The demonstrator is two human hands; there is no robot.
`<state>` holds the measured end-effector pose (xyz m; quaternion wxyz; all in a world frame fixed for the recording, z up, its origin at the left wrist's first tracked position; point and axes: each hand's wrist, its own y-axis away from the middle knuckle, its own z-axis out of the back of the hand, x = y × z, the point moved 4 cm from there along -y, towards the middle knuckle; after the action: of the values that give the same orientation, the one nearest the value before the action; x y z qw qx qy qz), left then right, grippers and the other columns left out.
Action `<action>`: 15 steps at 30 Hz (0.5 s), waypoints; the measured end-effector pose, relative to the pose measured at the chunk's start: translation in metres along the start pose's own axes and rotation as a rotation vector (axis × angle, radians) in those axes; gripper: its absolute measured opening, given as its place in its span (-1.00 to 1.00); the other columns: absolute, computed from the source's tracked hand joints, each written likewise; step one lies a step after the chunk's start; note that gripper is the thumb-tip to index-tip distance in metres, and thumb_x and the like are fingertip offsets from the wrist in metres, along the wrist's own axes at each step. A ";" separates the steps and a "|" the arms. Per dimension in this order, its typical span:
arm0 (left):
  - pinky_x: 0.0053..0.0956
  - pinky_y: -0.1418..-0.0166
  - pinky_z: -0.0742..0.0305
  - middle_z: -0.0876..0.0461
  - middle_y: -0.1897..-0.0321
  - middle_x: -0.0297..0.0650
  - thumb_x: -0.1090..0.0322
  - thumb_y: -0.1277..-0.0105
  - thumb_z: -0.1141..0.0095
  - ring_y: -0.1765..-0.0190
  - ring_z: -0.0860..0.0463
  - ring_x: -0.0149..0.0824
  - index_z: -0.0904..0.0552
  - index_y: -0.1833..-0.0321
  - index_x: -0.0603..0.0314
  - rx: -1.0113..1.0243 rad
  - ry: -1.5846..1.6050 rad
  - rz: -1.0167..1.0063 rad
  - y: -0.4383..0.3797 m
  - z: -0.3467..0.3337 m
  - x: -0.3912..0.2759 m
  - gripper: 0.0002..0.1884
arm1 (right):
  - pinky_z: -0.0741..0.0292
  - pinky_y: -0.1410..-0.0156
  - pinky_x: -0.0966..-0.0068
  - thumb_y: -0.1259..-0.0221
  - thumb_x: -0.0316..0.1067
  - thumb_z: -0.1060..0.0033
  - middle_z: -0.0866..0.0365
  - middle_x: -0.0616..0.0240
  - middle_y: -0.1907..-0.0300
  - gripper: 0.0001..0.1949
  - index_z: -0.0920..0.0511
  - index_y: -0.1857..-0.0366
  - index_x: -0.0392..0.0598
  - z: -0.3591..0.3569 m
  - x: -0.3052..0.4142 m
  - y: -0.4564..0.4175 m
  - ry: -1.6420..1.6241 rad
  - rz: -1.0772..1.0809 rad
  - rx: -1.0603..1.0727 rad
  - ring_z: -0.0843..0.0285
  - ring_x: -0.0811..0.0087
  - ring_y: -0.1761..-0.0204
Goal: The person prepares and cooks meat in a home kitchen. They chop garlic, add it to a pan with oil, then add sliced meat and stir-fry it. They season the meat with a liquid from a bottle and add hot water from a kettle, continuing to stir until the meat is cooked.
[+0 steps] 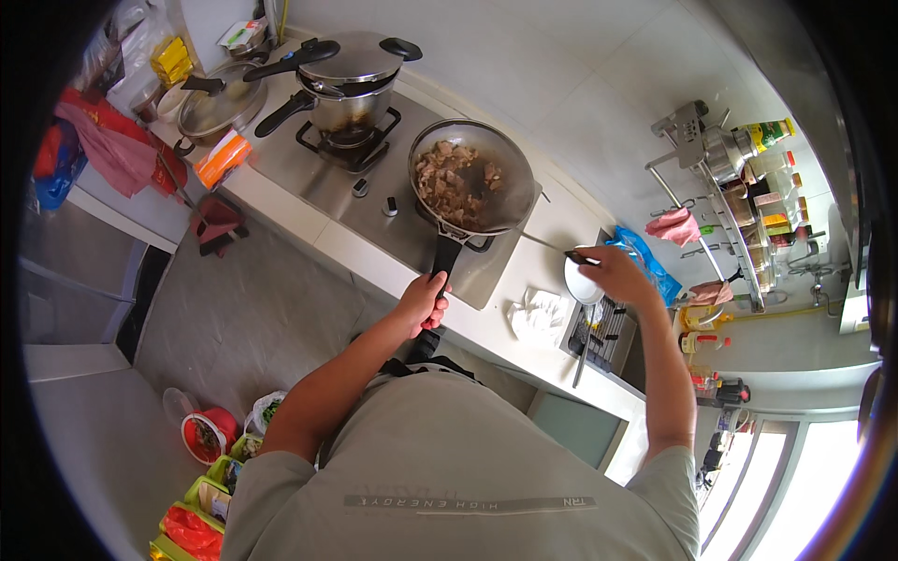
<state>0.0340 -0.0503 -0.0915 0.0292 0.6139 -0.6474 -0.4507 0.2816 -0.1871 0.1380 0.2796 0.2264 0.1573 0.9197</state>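
Note:
My left hand [424, 303] is closed around the black handle [447, 256] of a deep frying pan [515, 165]. Browned pieces of meat [449, 186] lie in the pan, mostly on its left side, with some steam over them. My right hand [621, 273] holds the black grip of a cooking utensil [544, 240], whose thin metal shaft slopes to the pan's right rim. The utensil's head cannot be made out. Below that hand is a white bowl [579, 286], partly covered by it. Crumpled white paper [539, 315] rests on the counter nearby.
A pressure cooker [351, 105] stands on the left burner, its lid askew. Left of it are a lidded pan [224, 98] and an orange packet [223, 160]. A wall rack [729, 217] carries several jars. A blue plastic bag [645, 263] lies by the drying rack [603, 336].

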 end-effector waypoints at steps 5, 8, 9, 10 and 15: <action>-0.52 0.60 -0.11 -0.33 0.61 -0.45 -0.12 -0.59 0.06 0.68 -0.18 -0.52 -0.41 0.11 0.05 0.009 0.010 -0.010 0.000 0.000 -0.001 -0.63 | -0.55 -0.06 0.16 -0.37 -0.29 -0.18 -0.69 -0.17 0.13 -0.73 -0.60 -0.05 -0.16 -0.108 0.025 -0.039 -0.201 0.145 -0.258 -0.63 -0.20 0.05; -0.51 0.59 -0.13 -0.34 0.61 -0.45 -0.12 -0.59 0.05 0.68 -0.19 -0.52 -0.42 0.11 0.05 -0.012 -0.003 -0.012 0.004 -0.005 -0.003 -0.63 | -0.48 0.23 0.29 -0.41 -0.23 -0.15 -0.62 0.02 0.41 -0.68 -0.60 -0.09 -0.20 -0.124 0.021 -0.071 -0.431 -0.001 -0.345 -0.56 0.14 0.36; -0.51 0.58 -0.13 -0.34 0.61 -0.45 -0.12 -0.58 0.04 0.68 -0.19 -0.52 -0.42 0.11 0.05 -0.015 -0.006 -0.019 0.003 -0.002 -0.002 -0.63 | -0.44 0.38 0.44 -0.43 -0.20 -0.18 -0.57 0.20 0.53 -0.65 -0.61 -0.14 -0.20 -0.125 0.015 -0.085 -0.567 -0.085 -0.321 -0.49 0.45 0.52; -0.51 0.58 -0.13 -0.34 0.61 -0.45 -0.12 -0.58 0.04 0.68 -0.19 -0.52 -0.42 0.11 0.05 -0.017 -0.007 -0.028 0.003 0.000 -0.002 -0.63 | -0.38 0.43 0.48 -0.43 -0.20 -0.17 -0.53 0.27 0.54 -0.66 -0.63 -0.11 -0.20 -0.119 0.016 -0.092 -0.615 -0.096 -0.356 -0.44 0.54 0.54; -0.51 0.58 -0.12 -0.34 0.61 -0.46 -0.12 -0.57 0.03 0.68 -0.19 -0.53 -0.42 0.10 0.06 -0.021 -0.004 -0.025 0.002 0.000 -0.001 -0.62 | -0.42 0.35 0.43 -0.43 -0.18 -0.11 -0.55 0.24 0.53 -0.64 -0.62 -0.08 -0.25 -0.088 0.020 -0.132 -0.502 -0.012 -0.388 -0.44 0.47 0.51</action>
<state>0.0327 -0.0499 -0.0894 0.0289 0.6209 -0.6348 -0.4590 0.2812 -0.0850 0.0153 0.3530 0.3878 -0.0935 0.8463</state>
